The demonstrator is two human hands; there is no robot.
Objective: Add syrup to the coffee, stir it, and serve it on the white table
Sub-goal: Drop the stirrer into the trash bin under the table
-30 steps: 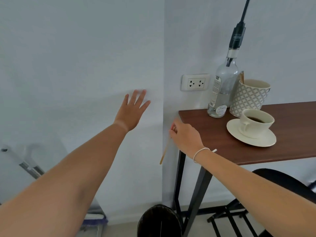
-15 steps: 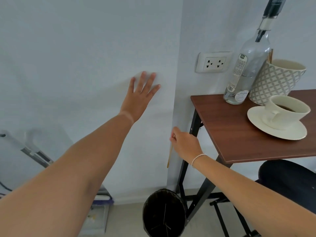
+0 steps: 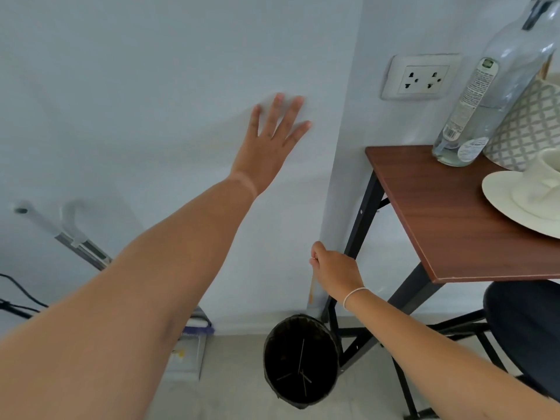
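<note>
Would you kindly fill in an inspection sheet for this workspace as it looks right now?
Surface: brown wooden table, black metal legs.
Job's things: syrup bottle upright at the table's back; cup on white saucer, cut off by the frame; wooden stirrer hanging from right hand above black waste bin.
Clutter: patterned mug behind the bottle.
Grippers: left hand open, spread toward the wall; right hand pinching the stirrer.
Cables: black cable at far left.
Surroundings: wall socket; dark stool under the table.

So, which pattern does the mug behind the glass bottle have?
The ceramic mug has a grey-and-white diamond lattice pattern, seen only in the head view.
</note>
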